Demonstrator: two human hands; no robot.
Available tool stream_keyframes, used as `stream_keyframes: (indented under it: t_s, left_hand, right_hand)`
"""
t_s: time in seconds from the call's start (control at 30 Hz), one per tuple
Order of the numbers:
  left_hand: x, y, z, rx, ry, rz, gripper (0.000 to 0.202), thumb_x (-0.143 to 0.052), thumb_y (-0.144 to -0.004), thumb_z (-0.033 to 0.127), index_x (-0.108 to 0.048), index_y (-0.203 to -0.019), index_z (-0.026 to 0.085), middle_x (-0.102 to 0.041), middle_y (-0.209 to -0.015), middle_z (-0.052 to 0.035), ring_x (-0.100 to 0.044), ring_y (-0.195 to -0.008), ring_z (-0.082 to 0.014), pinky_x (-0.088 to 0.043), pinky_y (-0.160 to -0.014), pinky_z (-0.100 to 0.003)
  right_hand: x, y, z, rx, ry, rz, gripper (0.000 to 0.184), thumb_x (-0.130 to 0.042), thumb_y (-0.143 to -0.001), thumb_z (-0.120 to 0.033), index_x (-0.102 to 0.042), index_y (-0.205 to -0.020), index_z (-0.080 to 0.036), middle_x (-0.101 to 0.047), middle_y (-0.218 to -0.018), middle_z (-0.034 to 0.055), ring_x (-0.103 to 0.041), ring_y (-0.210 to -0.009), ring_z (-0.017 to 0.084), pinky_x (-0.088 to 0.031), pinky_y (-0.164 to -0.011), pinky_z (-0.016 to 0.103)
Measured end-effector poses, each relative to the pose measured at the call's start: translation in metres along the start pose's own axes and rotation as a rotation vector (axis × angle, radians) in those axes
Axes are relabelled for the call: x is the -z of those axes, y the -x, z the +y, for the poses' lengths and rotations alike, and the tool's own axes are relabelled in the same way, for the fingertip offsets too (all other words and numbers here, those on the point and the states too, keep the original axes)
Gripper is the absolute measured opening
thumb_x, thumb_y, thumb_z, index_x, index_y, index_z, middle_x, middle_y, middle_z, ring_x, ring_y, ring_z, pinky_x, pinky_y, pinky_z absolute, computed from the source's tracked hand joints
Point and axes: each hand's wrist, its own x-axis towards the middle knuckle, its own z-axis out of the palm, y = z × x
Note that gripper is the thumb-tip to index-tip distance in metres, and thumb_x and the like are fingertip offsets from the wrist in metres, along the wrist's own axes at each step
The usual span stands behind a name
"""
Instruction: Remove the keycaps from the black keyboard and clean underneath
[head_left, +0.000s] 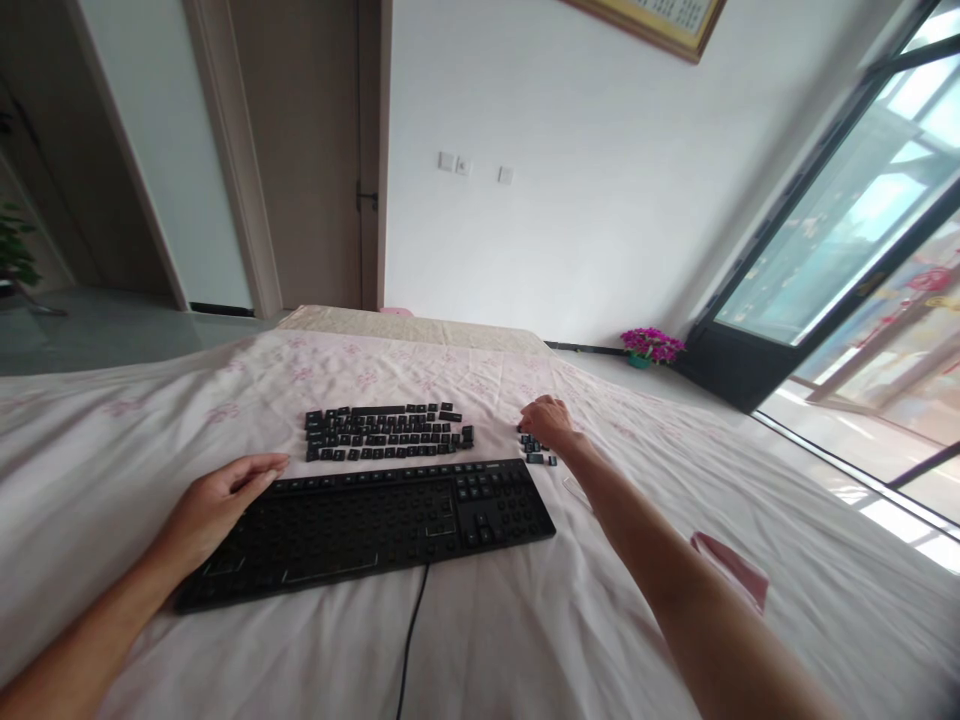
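A black keyboard (345, 525) lies on the pale flowered cloth, most of its keycaps off and a few small keys still on at the top row and right side. My left hand (225, 495) rests at its upper left edge, fingers stretched out and thumb apart. Beyond the keyboard, loose black keycaps (390, 432) are laid out in rows. To their right sits a smaller group of keycaps (534, 447), and my right hand (551, 422) reaches down over it with curled fingers. Whatever its fingertips hold is hidden.
A black cable (414, 640) runs from the keyboard towards me. The wrinkled cloth (247, 390) covers the surface. Beside my right forearm lie a small clear piece (576, 488) and a pink object (731, 570). Pink flowers (654, 344) stand by the wall.
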Motion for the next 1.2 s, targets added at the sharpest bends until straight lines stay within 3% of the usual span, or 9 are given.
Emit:
stream_keyframes:
  t_s: [0.17, 0.4, 0.53, 0.67, 0.83, 1.2]
  left_hand:
    - [0.0, 0.0, 0.003, 0.003, 0.002, -0.011, 0.054, -0.056, -0.078, 0.06, -0.065, -0.114, 0.021, -0.067, -0.123, -0.0089, -0.06, -0.116, -0.028, -0.038, -0.108, -0.04]
    - [0.001, 0.002, 0.003, -0.013, -0.005, 0.004, 0.053, -0.057, -0.079, 0.059, -0.065, -0.114, 0.021, -0.068, -0.121, -0.0078, -0.061, -0.114, -0.026, -0.04, -0.106, -0.037]
    - [0.001, 0.002, 0.001, -0.037, -0.013, 0.01, 0.052, -0.057, -0.079, 0.057, -0.066, -0.114, 0.019, -0.069, -0.12, -0.0081, -0.062, -0.114, -0.0251, -0.042, -0.104, -0.033]
    - [0.001, 0.002, 0.002, -0.016, -0.008, -0.003, 0.053, -0.057, -0.08, 0.056, -0.064, -0.117, 0.019, -0.068, -0.121, -0.0082, -0.061, -0.114, -0.0246, -0.041, -0.104, -0.032]
    - [0.002, 0.004, 0.006, -0.025, -0.014, -0.005, 0.05, -0.057, -0.081, 0.053, -0.064, -0.116, 0.019, -0.068, -0.122, -0.0075, -0.06, -0.115, -0.0239, -0.039, -0.105, -0.032]
    - [0.001, 0.005, 0.007, -0.03, 0.031, -0.011, 0.05, -0.058, -0.08, 0.052, -0.064, -0.116, 0.018, -0.068, -0.121, -0.0087, -0.062, -0.113, -0.0242, -0.042, -0.102, -0.032]
  right_hand:
    - [0.0, -0.001, -0.003, 0.015, 0.021, 0.003, 0.008, -0.073, -0.076, -0.032, -0.078, -0.079, -0.027, -0.073, -0.087, 0.0056, -0.053, -0.106, 0.023, -0.033, -0.089, 0.034]
    - [0.01, 0.008, -0.014, 0.082, 0.004, 0.064, 0.01, -0.068, -0.079, -0.023, -0.078, -0.079, -0.024, -0.074, -0.091, 0.0054, -0.055, -0.106, 0.023, -0.033, -0.094, 0.033]
    - [0.027, 0.035, -0.026, 0.118, -0.067, 0.151, 0.018, -0.06, -0.087, -0.03, -0.077, -0.092, -0.028, -0.074, -0.101, 0.0009, -0.054, -0.11, 0.022, -0.033, -0.097, 0.033]
    - [0.043, 0.084, -0.048, 0.282, -0.221, 0.261, 0.022, -0.056, -0.092, -0.036, -0.076, -0.096, -0.03, -0.074, -0.101, -0.0012, -0.054, -0.112, 0.022, -0.036, -0.099, 0.035]
    - [0.044, 0.132, -0.073, 0.378, -0.228, 0.274, 0.021, -0.056, -0.092, -0.034, -0.076, -0.097, -0.03, -0.074, -0.1, 0.0019, -0.054, -0.112, 0.024, -0.036, -0.101, 0.041]
    - [0.036, 0.145, -0.092, 0.448, -0.128, 0.288, 0.021, -0.055, -0.093, -0.025, -0.074, -0.101, -0.029, -0.072, -0.104, 0.0014, -0.051, -0.113, 0.024, -0.029, -0.109, 0.044]
